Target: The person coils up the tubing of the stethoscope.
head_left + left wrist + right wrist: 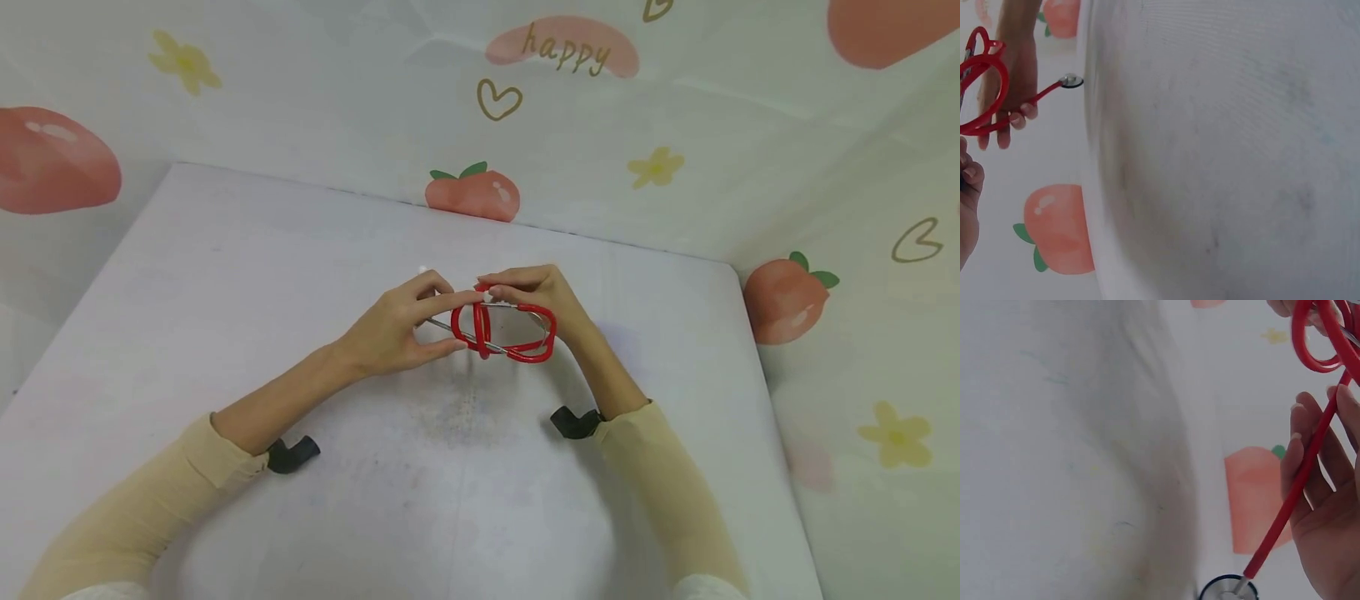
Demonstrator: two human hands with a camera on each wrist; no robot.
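Observation:
A red stethoscope (553,333) is held coiled above the table, with its tubing wrapped round the metal ear tubes. On the left side of the coil, my left hand (397,329) grips it between thumb and fingers. My right hand (555,296) pinches the tubing at the top of the wrap. In the right wrist view, a straight length of red tubing (1291,497) passes along the fingers of the right hand (1329,519). It ends in the silver chest piece (1229,589), which hangs free beyond that hand; the left wrist view also shows this chest piece (1072,80).
Below the hands spreads a white table (360,517) with faint smudges. A pale cloth backdrop (337,100) printed with fruit, flowers and hearts stands behind it and on the right. Black curved pieces (292,455) stick out by both sleeve cuffs.

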